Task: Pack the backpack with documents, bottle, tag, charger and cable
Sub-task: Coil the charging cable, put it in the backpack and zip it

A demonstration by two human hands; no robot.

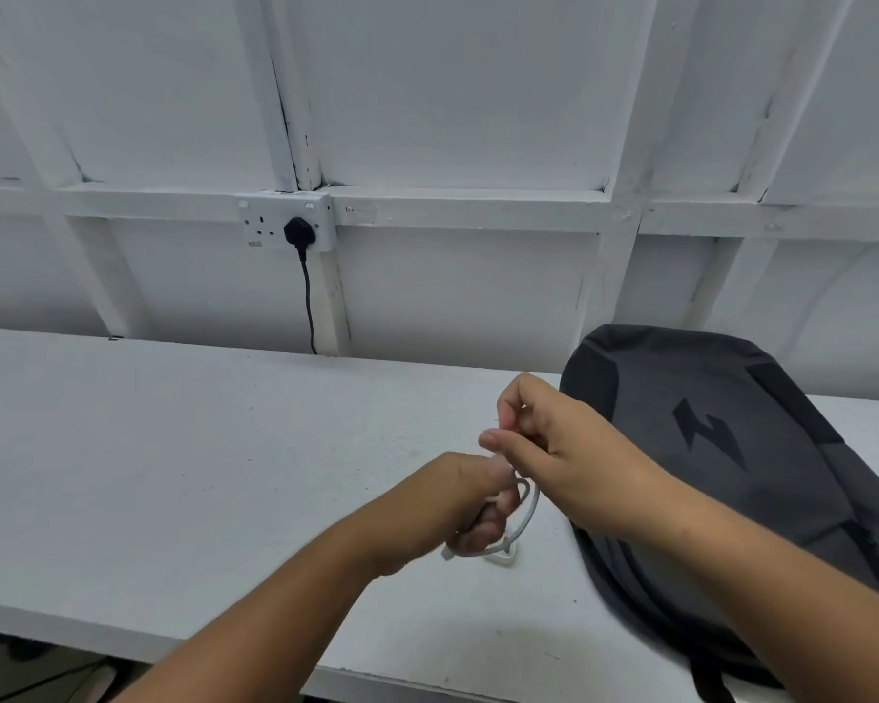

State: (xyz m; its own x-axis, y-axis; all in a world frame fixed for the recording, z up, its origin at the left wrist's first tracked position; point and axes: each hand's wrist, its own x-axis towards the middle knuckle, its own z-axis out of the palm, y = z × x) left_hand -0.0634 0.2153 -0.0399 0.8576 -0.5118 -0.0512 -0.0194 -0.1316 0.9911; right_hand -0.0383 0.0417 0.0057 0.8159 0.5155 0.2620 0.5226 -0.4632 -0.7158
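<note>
Both forearms come in from the bottom edge over the white table (173,474), and the hands meet just left of the backpack.

Left hand (470,504): nearer one, fingers curled tight round a small coil of white cable (530,502). Loops stick out on its right side and below the fingers. A small white piece (504,556) sits at the bottom of the coil, at or just above the table surface. Can't tell whether it's a connector or something else.

Right hand (544,438): just above and behind the left, nearly touching it. Thumb and forefinger are pinched on the cable's upper strand, the other fingers bent in. So both hands are closed on the cable, which is held off the table between them.

Backpack (731,474): dark grey, lying flat on the table at right, front panel up with a black zigzag logo. The right forearm crosses over its near-left edge. The cable is outside it, just beside its left rim. Can't see whether any zip is undone.

Far side: white panelled wall (452,93) and a double socket (285,223) on the rail. A black plug (299,230) sits in its right outlet, and its cord (308,301) drops behind the table's back edge.
</note>
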